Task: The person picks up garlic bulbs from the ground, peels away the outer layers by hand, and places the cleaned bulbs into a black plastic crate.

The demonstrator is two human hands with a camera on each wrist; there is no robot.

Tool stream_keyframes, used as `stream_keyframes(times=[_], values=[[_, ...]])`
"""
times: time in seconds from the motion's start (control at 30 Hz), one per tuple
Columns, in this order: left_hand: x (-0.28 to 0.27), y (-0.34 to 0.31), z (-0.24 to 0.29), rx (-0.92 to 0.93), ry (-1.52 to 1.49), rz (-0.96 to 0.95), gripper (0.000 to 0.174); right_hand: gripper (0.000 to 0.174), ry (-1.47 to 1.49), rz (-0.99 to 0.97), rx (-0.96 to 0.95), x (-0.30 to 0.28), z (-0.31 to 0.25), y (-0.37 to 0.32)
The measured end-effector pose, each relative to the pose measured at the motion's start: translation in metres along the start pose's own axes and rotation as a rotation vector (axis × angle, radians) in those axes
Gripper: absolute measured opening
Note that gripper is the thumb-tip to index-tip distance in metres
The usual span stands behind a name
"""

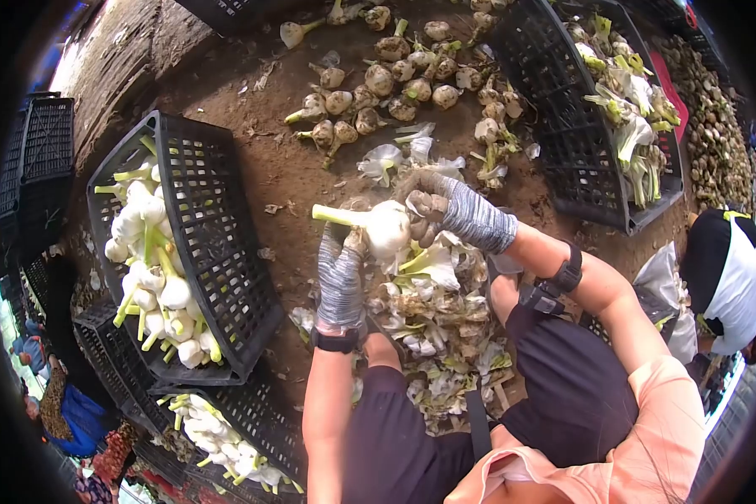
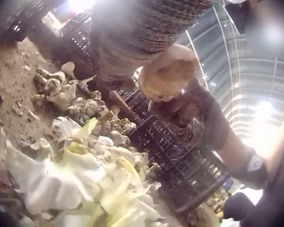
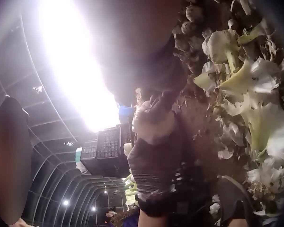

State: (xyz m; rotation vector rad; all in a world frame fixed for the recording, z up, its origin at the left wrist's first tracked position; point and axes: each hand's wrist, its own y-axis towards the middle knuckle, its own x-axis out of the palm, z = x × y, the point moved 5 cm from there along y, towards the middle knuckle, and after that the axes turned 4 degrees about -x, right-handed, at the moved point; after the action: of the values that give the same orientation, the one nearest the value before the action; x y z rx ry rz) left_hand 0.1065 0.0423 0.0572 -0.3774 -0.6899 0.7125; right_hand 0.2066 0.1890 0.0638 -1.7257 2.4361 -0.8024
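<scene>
Over the heap of husks (image 1: pixel 437 336) between my knees I hold a garlic bulb (image 1: pixel 386 225), its green stalk (image 1: pixel 336 216) pointing left. My left grip (image 1: pixel 342 273), in a grey glove, comes up from the near side with its fingers clamped round the bulb's lower half. My right grip (image 1: pixel 445 206), gloved too, pinches the bulb's right side, fingertips together on its skin. From the left wrist the bulb's root end (image 2: pixel 168 73) shows brown, with the right glove just beneath it. Left of me a black crate (image 1: pixel 218 244) sits on the dirt floor (image 1: pixel 269 168), with white peeled bulbs (image 1: pixel 155 269) along its left wall. Farther off, soiled bulbs (image 1: pixel 378 84) lie loose on the dirt, and a second crate (image 1: pixel 554 126) at far right holds trimmed leaves (image 1: pixel 630 126)
</scene>
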Motion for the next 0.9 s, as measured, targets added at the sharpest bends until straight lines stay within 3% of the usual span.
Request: stream_keyframes(times=[0.13,0.33,0.43,0.57,0.67,0.7,0.8,0.9], values=[[0.003,0.000,0.006,0.086,0.225,0.020,0.037,0.038,0.077,0.001,0.042,0.000,0.000,-0.001],[0.016,-0.002,0.016,0.155,0.374,-0.002,0.032,0.041,-0.488,0.097,-0.191,-0.003,-0.007,0.001],[0.017,-0.001,0.016,0.181,0.397,-0.014,0.032,0.038,-0.142,-0.081,-0.070,-0.009,0.004,0.001],[0.018,-0.001,0.016,0.160,0.353,0.045,0.032,0.034,0.061,-0.028,0.128,-0.011,0.001,-0.006],[0.014,0.000,0.008,0.257,0.395,0.063,0.030,0.033,-0.567,0.132,-0.262,-0.002,-0.022,-0.010],[0.014,-0.001,0.007,0.299,0.409,0.064,0.030,0.033,-0.616,0.115,-0.177,0.003,-0.028,-0.011],[0.022,-0.006,0.014,0.447,0.563,0.047,0.027,0.032,-0.827,0.058,-0.307,0.014,-0.036,-0.012],[0.016,-0.005,0.015,0.355,0.425,0.024,0.025,0.029,-0.795,0.153,-0.258,-0.002,-0.031,-0.004]])
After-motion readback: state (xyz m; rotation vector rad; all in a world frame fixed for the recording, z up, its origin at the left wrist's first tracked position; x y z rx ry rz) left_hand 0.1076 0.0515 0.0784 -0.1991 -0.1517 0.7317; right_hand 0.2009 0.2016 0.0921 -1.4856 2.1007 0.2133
